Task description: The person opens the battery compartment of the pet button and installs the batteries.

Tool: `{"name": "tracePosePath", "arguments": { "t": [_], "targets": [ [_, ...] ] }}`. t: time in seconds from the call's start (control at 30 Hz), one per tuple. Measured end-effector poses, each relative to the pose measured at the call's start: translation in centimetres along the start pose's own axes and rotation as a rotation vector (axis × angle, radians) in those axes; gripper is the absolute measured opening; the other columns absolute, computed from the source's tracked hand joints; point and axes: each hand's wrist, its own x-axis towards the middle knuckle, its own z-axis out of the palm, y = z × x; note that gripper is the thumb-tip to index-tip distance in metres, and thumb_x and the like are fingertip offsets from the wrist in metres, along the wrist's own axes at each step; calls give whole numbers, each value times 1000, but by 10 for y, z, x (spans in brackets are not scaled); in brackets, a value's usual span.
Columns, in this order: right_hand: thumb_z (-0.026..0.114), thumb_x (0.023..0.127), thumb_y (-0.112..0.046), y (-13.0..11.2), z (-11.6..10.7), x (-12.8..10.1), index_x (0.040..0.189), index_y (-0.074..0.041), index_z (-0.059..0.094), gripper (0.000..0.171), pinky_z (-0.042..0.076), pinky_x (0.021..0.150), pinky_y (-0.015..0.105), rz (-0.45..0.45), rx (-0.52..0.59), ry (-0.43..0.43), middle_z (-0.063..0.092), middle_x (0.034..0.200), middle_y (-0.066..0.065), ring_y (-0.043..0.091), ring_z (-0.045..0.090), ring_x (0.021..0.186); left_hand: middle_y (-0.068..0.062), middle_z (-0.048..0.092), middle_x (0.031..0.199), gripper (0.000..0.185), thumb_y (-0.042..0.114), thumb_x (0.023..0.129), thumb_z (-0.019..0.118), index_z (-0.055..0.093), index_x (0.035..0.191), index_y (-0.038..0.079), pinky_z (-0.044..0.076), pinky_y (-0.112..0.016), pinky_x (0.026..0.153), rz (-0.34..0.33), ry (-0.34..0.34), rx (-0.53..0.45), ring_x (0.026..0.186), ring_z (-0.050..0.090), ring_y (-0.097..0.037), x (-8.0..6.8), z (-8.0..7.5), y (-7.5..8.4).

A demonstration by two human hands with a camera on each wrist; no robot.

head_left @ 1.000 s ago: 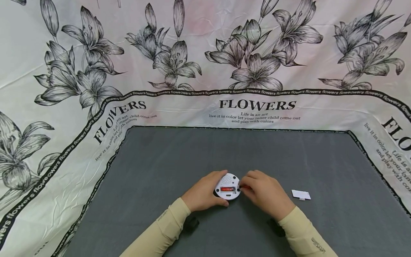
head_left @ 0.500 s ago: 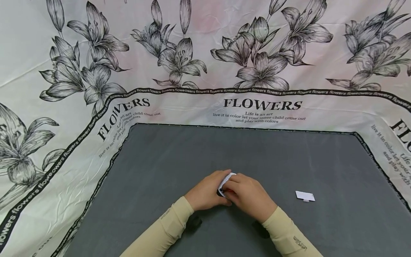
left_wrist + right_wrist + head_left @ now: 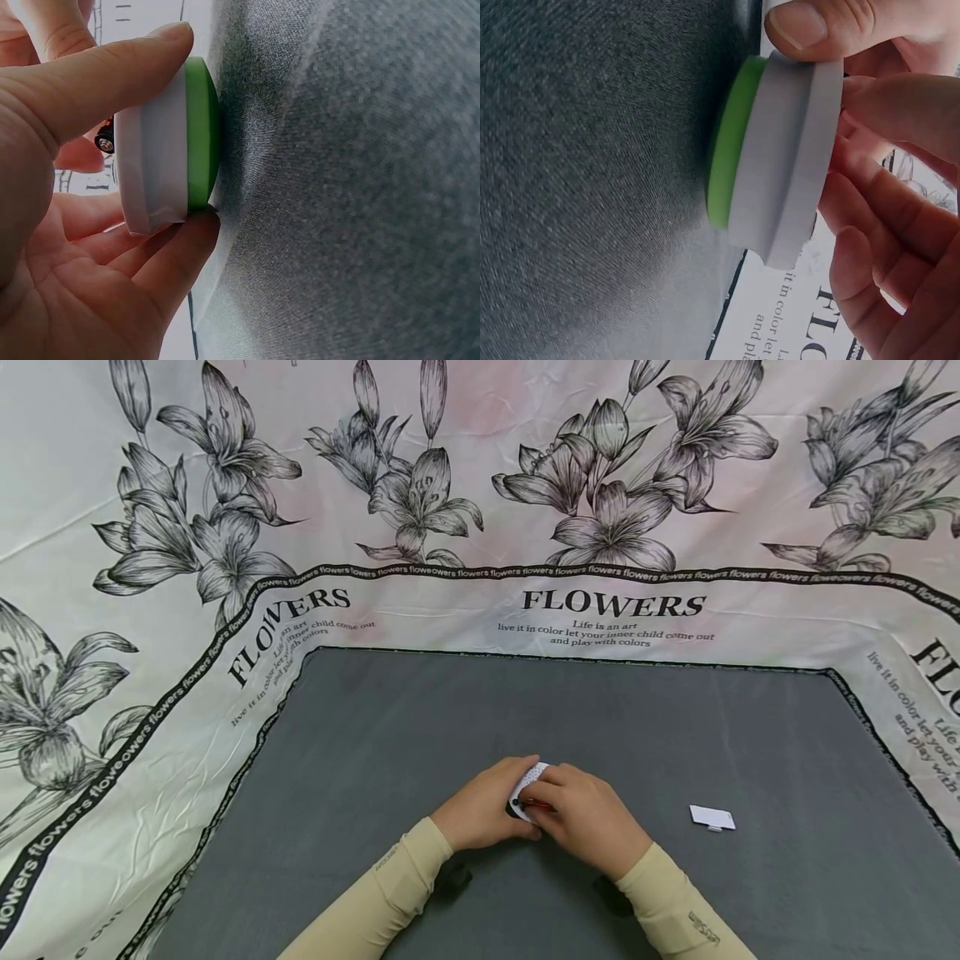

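My left hand [image 3: 480, 807] grips a round white device [image 3: 527, 785] by its rim, thumb and fingers on opposite sides. Its green face [image 3: 201, 135] is turned down toward the grey cloth, as the left wrist view shows. Against the upturned back, my right hand [image 3: 587, 820] pinches a red battery [image 3: 536, 804]. One end of that battery [image 3: 105, 138] sticks out past the device's back in the left wrist view. The right fingers hide the battery compartment, so how far the battery sits in it cannot be seen. In the right wrist view the device's side [image 3: 780, 150] shows.
A small white rectangular cover [image 3: 712, 817] with a tab lies on the grey cloth [image 3: 420, 710], to the right of both hands. A white border with printed flowers and lettering [image 3: 613, 603] runs around the grey area.
My right hand has moved left, bringing the red battery from beside the device onto its back. The compartment, seen earlier with a red battery in it, is now covered. My left hand keeps its hold.
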Motion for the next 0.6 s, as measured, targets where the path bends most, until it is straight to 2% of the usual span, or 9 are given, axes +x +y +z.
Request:
{"name": "tracePosePath", "arguments": {
  "t": [0.17, 0.27, 0.33, 0.5, 0.6],
  "targets": [
    [97, 80, -14, 0, 1, 1, 99, -22, 83, 24, 58, 73, 28, -53, -8, 34, 73, 100, -7, 10, 64, 86, -5, 49, 166, 99, 33, 90, 91, 36, 170, 11, 50, -36, 119, 5, 6, 8, 144, 56, -19, 0, 0, -1],
    [97, 80, -16, 1, 2, 1, 96, -24, 83, 22, 57, 73, 28, -46, -10, 47, 71, 99, -7, 10, 62, 87, -5, 50, 166, 99, 33, 90, 91, 36, 170, 11, 50, -36, 119, 8, 8, 15, 144, 56, -19, 0, 1, -2],
    [96, 82, -18, 1, 3, 1, 94, -25, 84, 19, 59, 77, 31, -21, 0, 50, 72, 102, -6, 13, 63, 93, -5, 50, 165, 99, 34, 91, 91, 36, 169, 11, 51, -35, 118, 12, 10, 23, 143, 57, -19, 1, 1, -2],
    [94, 85, -19, 1, 6, 1, 92, -23, 84, 12, 62, 100, 47, 50, 67, 52, 73, 117, 7, 31, 66, 122, -4, 52, 163, 97, 34, 91, 91, 37, 169, 15, 53, -34, 114, 16, 14, 32, 137, 60, -17, 1, 1, -2],
    [93, 86, -18, -1, 8, 1, 94, -20, 84, 12, 62, 99, 50, 73, 98, 51, 72, 120, 12, 35, 68, 121, -4, 52, 163, 96, 33, 91, 91, 37, 169, 15, 54, -33, 113, 20, 15, 37, 137, 60, -17, 1, 1, -2]
  ]
}}
